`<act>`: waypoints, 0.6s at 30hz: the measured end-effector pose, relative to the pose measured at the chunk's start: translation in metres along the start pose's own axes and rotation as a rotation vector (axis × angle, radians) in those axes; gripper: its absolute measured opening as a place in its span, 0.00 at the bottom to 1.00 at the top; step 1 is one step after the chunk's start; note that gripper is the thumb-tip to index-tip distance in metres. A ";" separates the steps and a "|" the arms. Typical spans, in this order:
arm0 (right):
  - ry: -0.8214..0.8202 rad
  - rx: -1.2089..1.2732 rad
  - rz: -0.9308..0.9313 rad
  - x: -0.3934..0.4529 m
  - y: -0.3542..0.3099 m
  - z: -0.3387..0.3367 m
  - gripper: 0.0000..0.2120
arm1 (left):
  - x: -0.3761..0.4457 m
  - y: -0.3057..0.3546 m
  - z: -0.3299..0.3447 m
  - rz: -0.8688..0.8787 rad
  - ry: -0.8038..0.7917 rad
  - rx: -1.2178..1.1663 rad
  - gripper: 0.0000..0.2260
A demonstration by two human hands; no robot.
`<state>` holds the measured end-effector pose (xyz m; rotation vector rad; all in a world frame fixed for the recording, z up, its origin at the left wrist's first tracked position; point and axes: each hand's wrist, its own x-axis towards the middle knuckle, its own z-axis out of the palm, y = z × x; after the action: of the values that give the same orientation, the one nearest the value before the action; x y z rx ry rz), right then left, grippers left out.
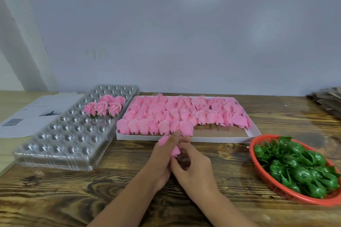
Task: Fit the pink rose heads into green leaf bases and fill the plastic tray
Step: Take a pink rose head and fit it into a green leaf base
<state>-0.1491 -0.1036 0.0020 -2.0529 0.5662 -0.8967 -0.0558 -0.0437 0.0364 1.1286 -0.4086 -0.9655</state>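
Bare wood in front, three containers ringing it

The table [60, 199] lies bare along the near edge and to either side of the forearms. The tray [60, 145] blocks the left, the white box [221, 139] of rose heads [177, 114] just beside it closes the far centre, and the red basket [265, 177] of leaf bases [299, 169] stands at the right. A gap of wood runs between box and basket; both hands [177, 160] meet just before the box.
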 end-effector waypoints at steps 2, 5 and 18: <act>0.010 0.097 0.004 0.001 -0.002 -0.001 0.11 | 0.000 0.000 0.000 -0.007 -0.019 -0.022 0.19; 0.015 0.182 0.034 0.002 -0.003 -0.001 0.11 | 0.000 0.002 0.000 0.007 -0.036 -0.031 0.17; -0.039 0.358 0.127 0.006 -0.003 -0.007 0.12 | 0.001 0.000 -0.004 0.091 -0.074 0.045 0.23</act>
<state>-0.1502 -0.1093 0.0100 -1.6900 0.4708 -0.8156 -0.0528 -0.0421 0.0347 1.1080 -0.5401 -0.9236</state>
